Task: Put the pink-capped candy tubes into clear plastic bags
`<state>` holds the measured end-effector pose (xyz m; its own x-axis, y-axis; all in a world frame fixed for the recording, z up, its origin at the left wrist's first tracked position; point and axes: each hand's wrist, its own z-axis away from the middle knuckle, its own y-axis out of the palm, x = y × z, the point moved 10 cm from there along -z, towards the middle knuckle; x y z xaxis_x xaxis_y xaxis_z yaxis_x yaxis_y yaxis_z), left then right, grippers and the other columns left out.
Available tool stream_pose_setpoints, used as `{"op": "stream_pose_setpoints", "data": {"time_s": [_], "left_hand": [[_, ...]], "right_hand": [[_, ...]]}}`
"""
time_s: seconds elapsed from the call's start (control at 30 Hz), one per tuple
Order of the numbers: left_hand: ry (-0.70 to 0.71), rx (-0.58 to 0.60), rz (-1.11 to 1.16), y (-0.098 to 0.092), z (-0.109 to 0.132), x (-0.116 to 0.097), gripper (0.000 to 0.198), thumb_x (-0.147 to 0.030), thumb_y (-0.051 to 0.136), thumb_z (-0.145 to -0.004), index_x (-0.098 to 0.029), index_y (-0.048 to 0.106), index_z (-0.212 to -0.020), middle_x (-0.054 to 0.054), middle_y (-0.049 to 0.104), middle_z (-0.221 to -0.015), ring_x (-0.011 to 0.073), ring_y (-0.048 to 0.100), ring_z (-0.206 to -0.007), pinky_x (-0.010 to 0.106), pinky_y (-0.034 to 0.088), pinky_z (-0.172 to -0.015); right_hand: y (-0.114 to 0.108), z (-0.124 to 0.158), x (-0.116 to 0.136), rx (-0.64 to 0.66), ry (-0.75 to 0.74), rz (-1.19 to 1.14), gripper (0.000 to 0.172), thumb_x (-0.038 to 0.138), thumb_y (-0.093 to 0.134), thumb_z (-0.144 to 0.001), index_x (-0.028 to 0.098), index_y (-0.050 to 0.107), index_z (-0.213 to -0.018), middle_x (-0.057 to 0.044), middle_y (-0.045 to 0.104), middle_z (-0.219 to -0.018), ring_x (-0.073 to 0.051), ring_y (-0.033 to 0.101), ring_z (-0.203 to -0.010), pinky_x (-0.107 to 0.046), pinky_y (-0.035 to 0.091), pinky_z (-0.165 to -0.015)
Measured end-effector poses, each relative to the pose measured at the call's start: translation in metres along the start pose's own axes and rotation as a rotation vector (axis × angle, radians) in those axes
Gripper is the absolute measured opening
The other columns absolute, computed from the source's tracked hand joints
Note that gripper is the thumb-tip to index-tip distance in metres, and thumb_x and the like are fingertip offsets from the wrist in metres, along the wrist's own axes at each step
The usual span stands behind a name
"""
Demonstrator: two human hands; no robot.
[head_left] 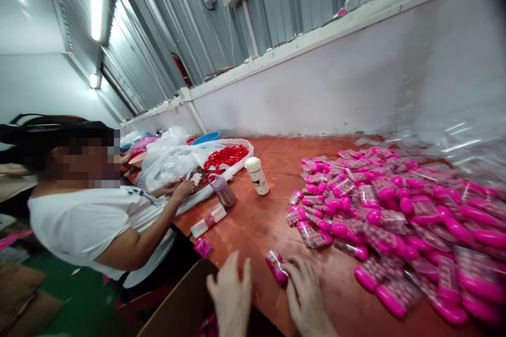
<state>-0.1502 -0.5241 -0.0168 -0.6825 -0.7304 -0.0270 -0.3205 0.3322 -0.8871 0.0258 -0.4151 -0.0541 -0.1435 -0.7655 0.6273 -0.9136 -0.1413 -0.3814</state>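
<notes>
My left hand point(232, 295) is over the table's near edge beside an open cardboard box point(174, 305), fingers apart and nothing visible in them. My right hand point(306, 292) rests on the table, its fingers and thumb closed at the right end of a small shiny pink packet point(276, 267). Part of that packet is hidden by the fingers. Inside the box, pink packets point(209, 325) show only in part. A large pile of bright pink containers with clear sleeves of pale pink beads point(367, 231) spreads to the right of my right hand.
A co-worker in a white shirt point(87, 226) sits at left, hands at a clear bag of red pieces point(227, 158). On the reddish table point(276, 168) stand a white lidded bottle point(258, 176) and a purplish bottle point(223, 191), near a white pack point(208, 221) and another pink packet point(203, 247).
</notes>
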Motion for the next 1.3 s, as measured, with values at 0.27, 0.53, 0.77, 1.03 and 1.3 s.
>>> {"op": "stream_pose_setpoints", "data": {"time_s": [0.27,0.53,0.77,1.03,1.3], "left_hand": [[0.202,0.130,0.261,0.010,0.007,-0.059,0.024,-0.028,0.051,-0.093,-0.025,0.072,-0.104,0.006,0.073,-0.110,0.0249,0.064,-0.109,0.056,0.032,-0.110],[-0.200,0.037,-0.118,-0.012,-0.039,0.072,0.038,-0.036,0.045,-0.093,-0.013,0.073,-0.106,0.021,0.064,-0.125,0.0342,0.058,-0.113,0.053,0.041,-0.097],[-0.195,0.168,-0.155,0.035,-0.057,0.080,0.038,-0.039,0.051,-0.093,-0.022,0.069,-0.122,0.009,0.054,-0.148,0.0292,0.042,-0.139,0.040,0.047,-0.099],[-0.286,0.237,-0.197,0.005,0.058,0.087,0.042,-0.023,0.035,-0.098,-0.021,0.075,-0.111,0.017,0.068,-0.127,0.0346,0.059,-0.121,0.064,0.041,-0.100],[-0.210,0.368,0.064,0.007,0.112,0.037,0.031,-0.029,0.049,-0.091,-0.024,0.075,-0.105,0.011,0.071,-0.125,0.0302,0.061,-0.121,0.060,0.040,-0.104]], "right_hand": [[0.003,0.006,-0.004,-0.014,-0.083,0.087,0.038,0.008,0.046,-0.084,0.023,0.057,-0.117,-0.009,0.063,-0.116,-0.027,0.061,-0.108,-0.041,0.053,-0.086],[0.004,0.004,-0.002,0.043,0.035,0.021,0.037,0.006,0.042,-0.085,0.023,0.059,-0.113,-0.009,0.061,-0.116,-0.027,0.059,-0.109,-0.045,0.051,-0.092],[0.005,0.005,-0.005,0.045,-0.032,-0.005,0.024,0.015,0.044,-0.089,0.020,0.062,-0.104,-0.012,0.062,-0.108,-0.031,0.058,-0.106,-0.050,0.048,-0.090],[0.008,0.008,-0.011,0.076,-0.036,-0.029,0.023,0.016,0.045,-0.088,0.018,0.066,-0.096,-0.014,0.065,-0.104,-0.031,0.060,-0.101,-0.050,0.048,-0.090],[-0.002,0.010,0.026,0.189,0.028,-0.087,0.033,0.003,0.046,-0.075,0.017,0.066,-0.096,-0.012,0.061,-0.103,-0.027,0.055,-0.099,-0.045,0.049,-0.088]]}}
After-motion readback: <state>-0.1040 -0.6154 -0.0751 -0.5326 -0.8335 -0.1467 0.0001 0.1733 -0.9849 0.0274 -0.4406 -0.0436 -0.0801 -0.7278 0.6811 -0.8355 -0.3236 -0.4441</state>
